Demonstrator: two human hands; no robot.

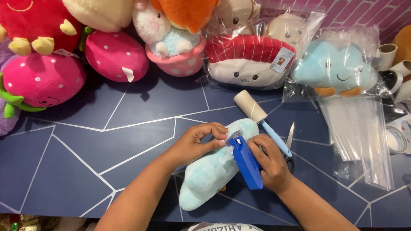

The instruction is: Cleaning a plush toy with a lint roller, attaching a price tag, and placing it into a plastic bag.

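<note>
1. At the far left I see pink strawberry plush toys (43, 81) lying along the back of the dark blue table (85, 141), which has thin white lines
2. My left hand (195, 143) rests on the light blue plush toy (209, 173) in the middle of the table; its fingers are pinched together on a small tag at the toy's upper end
3. My right hand (272, 164) is closed around a blue tagging gun (247, 164), whose tip is pressed to the toy just beside the left fingers, so the two hands are near each other
4. Behind the right hand a lint roller (257, 115) with blue handle and scissors (290, 139) lie on the table
5. More to the right are a bagged light blue plush (334, 70) and a pile of clear plastic bags (364, 137)
</note>
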